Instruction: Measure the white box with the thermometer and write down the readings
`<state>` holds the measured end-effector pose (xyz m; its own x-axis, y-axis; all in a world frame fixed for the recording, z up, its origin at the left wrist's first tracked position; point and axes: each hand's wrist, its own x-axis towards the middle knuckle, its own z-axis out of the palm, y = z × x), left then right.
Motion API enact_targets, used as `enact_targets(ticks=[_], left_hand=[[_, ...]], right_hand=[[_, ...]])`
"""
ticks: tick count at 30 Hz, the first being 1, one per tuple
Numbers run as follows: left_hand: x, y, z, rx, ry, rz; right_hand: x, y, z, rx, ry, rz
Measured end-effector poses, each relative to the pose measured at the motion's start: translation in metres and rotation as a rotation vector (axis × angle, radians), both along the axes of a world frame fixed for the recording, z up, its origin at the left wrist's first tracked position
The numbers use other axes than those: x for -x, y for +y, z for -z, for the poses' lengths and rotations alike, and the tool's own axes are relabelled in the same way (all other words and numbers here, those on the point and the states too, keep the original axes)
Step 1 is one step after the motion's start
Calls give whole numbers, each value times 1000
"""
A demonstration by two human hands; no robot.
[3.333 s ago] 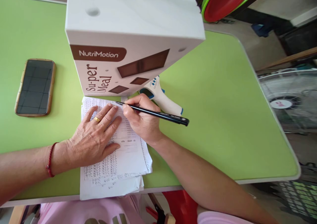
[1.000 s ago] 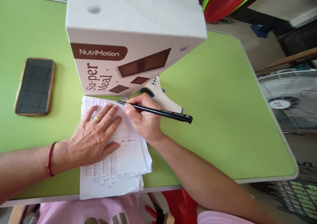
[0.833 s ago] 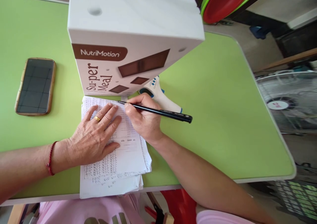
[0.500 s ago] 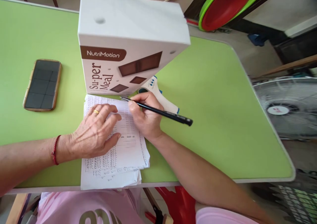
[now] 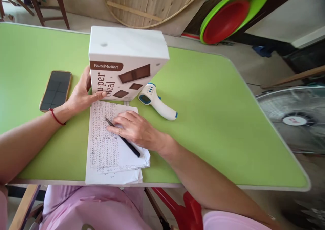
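- Since the earlier frames, the left hand has left the papers and now grips the lower left edge of the white box, thumb on its front face.
- Meanwhile the right hand has stopped writing and lies flat on the papers, fingers spread, with the black pen pinned loosely under them, its tip pointing up and left.
- Box stands upright on the green desk, touching the top edge of the papers.
- Papers form a small stack at the near edge of the desk, covered in dense handwriting.
- White-and-blue thermometer gun lies just right of the box.
- Phone lies face up left of the left hand, near its wrist.
- Fan stands beyond the desk on the right.
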<state>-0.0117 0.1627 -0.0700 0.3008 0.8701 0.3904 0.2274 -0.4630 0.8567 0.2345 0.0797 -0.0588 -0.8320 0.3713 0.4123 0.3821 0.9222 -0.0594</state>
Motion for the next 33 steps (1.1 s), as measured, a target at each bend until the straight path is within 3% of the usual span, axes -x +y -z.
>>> enact_targets(ticks=[3, 6, 8, 12, 14, 16, 18, 19, 21, 24, 29, 33], left_hand=[[-3, 0, -1, 8, -44, 46], [-2, 2, 1, -38, 48, -18], [-1, 2, 2, -36, 67, -31], [0, -6, -3, 46, 18, -101], [-1, -13, -9, 61, -7, -145], [-3, -20, -16, 59, -46, -159], [-4, -24, -20, 67, -85, -147], [-5, -26, -21, 73, -95, -137], [-5, -28, -21, 64, -99, -140], [-5, -30, -21, -34, -73, -234], [-6, -39, -24, -240, -20, -352], [-11, -49, -28, -35, -59, -210]], right_hand=[[-25, 12, -9, 96, 47, 212], [-57, 28, -13, 107, 71, 687], [-71, 38, -12, 214, -29, 913], [-76, 49, -12, 531, -157, 1066], [-72, 48, -15, 538, -20, 1111], [-63, 42, -21, 466, 298, 1106], [-50, 31, -26, 455, 698, 959], [-42, 24, -28, 500, 871, 839], [-25, 8, -30, 760, 1039, 533], [-5, -13, -25, 989, 1003, 355], [0, -33, -19, 1034, 877, 337], [6, -41, -26, 1101, 829, 401]])
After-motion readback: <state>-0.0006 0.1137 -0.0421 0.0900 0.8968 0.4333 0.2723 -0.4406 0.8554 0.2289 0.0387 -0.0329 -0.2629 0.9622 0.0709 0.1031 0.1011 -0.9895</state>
